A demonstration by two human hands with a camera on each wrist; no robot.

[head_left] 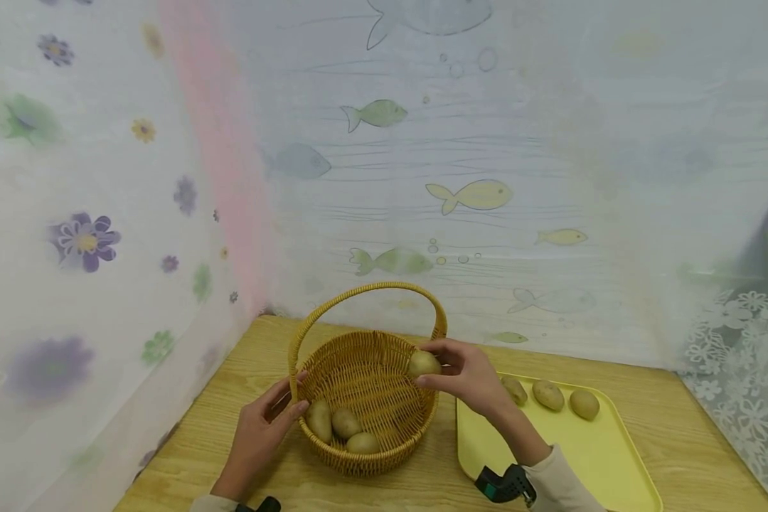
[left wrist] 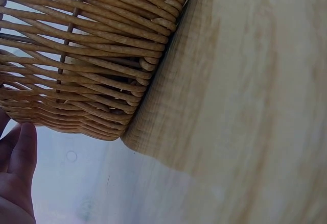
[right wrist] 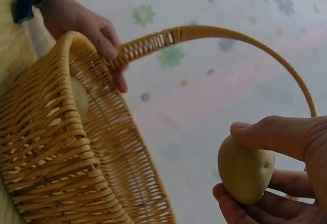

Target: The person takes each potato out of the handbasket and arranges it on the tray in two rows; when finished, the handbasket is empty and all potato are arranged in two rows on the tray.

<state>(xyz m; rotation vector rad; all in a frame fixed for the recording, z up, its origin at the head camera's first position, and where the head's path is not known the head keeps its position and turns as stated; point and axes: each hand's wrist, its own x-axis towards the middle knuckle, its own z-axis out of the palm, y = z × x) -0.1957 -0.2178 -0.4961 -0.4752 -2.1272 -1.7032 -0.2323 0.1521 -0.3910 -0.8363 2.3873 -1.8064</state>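
In the head view, a round wicker basket [head_left: 370, 466] with a tall arched handle [head_left: 371, 286] stands on the table. My left hand [head_left: 259, 430] grips its left side where the handle meets the rim, thumb inside, as the right wrist view also shows. Pinched between the thumb and fingers of my right hand [head_left: 470, 373] is a potato [head_left: 424, 364], held over the basket's right rim. Three potatoes lie inside toward the near left: a long one [head_left: 319, 421], a rounder one [head_left: 345, 423] and one at the front [head_left: 363, 444].
A yellow tray [head_left: 569, 455] sits right of the basket, partly under my right forearm. Along its far side lie three potatoes, one [head_left: 584, 404] rightmost. Printed sheets with fish and flowers rise behind and to the left of the wooden table [head_left: 224, 387].
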